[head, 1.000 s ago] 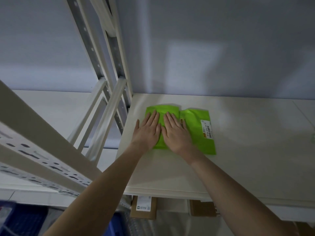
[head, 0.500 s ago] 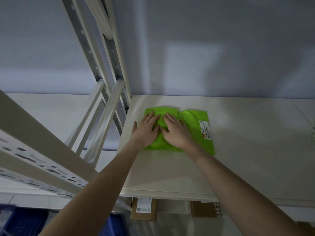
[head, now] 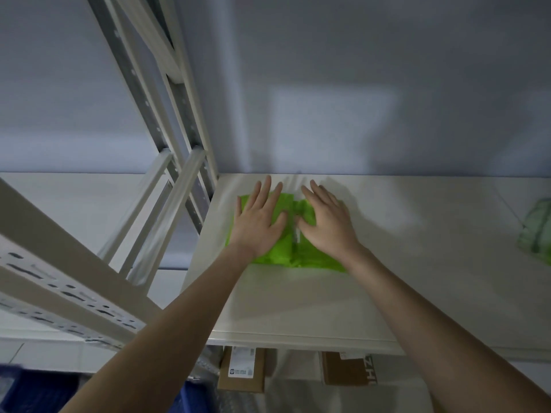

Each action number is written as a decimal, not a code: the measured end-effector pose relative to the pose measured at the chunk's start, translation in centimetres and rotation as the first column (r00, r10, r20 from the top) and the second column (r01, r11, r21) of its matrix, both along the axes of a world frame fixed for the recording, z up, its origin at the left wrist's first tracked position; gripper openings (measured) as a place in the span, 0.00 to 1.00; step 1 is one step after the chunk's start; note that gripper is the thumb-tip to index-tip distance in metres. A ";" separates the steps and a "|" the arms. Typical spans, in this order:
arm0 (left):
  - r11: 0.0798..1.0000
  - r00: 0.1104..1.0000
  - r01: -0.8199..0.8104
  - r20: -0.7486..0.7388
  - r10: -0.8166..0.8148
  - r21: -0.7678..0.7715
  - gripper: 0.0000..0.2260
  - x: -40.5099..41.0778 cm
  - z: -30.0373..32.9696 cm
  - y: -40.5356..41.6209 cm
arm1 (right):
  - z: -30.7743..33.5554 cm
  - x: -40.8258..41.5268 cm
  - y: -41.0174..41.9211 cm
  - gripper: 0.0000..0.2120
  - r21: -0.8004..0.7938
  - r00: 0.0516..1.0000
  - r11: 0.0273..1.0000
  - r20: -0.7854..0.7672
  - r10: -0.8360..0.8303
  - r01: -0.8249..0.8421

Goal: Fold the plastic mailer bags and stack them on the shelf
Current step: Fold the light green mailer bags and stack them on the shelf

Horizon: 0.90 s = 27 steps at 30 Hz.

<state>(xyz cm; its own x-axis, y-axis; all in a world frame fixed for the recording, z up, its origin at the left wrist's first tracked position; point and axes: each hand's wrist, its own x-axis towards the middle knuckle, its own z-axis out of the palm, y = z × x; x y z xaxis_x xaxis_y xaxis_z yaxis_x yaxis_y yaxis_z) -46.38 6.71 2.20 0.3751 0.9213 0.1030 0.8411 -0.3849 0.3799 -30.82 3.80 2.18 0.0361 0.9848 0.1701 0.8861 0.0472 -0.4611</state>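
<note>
A bright green plastic mailer bag [head: 293, 256] lies folded on the white shelf board [head: 387, 293], near its back left corner. My left hand [head: 259, 222] lies flat on the bag's left half, fingers spread and pointing toward the wall. My right hand [head: 326, 223] lies flat on the right half, fingers spread too. Both palms cover most of the bag; only its front edge and a strip between the hands show. Neither hand grips anything.
A pale green bag [head: 536, 231] lies at the shelf's far right edge. Slotted metal uprights and braces [head: 167, 186] stand to the left. The grey wall [head: 328, 84] closes the back. Cardboard boxes [head: 243, 371] sit under the shelf.
The bag's right part with the white label is no longer in view and the bag looks narrower. Both hands have slid forward toward the wall and spread apart.
</note>
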 end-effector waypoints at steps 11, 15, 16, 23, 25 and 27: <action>0.988 0.989 0.141 0.022 -0.143 0.067 0.26 14.5 3.6 -3.5 | 5.0 15.6 -5.5 0.29 0.033 0.984 0.988 0.096 -0.152 0.149; 0.975 0.979 0.199 0.035 -0.203 0.097 0.26 20.9 4.6 -4.8 | 6.2 22.2 -7.9 0.29 0.076 0.969 0.975 0.120 -0.216 0.208; 0.972 0.976 0.213 0.030 -0.217 0.103 0.26 22.7 4.8 -5.2 | 6.3 23.9 -8.6 0.29 0.083 0.964 0.970 0.125 -0.237 0.227; 0.941 0.944 0.327 0.022 -0.330 0.091 0.26 33.9 4.3 -7.8 | 5.9 35.6 -13.7 0.29 0.092 0.915 0.929 0.163 -0.369 0.359; 0.933 0.934 0.352 0.030 -0.355 0.068 0.26 36.7 3.8 -8.7 | 5.5 38.5 -15.2 0.29 0.084 0.897 0.913 0.171 -0.407 0.399; 0.927 0.926 0.374 0.033 -0.375 0.039 0.27 39.4 3.2 -9.5 | 5.1 41.3 -16.6 0.29 0.063 0.883 0.899 0.174 -0.437 0.433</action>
<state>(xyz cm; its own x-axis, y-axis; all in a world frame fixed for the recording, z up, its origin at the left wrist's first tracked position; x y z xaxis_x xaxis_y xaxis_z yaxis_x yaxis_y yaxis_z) -7.00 -2.82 5.39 0.6875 0.7103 0.1514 0.6180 -0.6817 0.3916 10.53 -12.81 7.28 0.4266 0.8732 0.2356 0.8873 -0.3537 -0.2960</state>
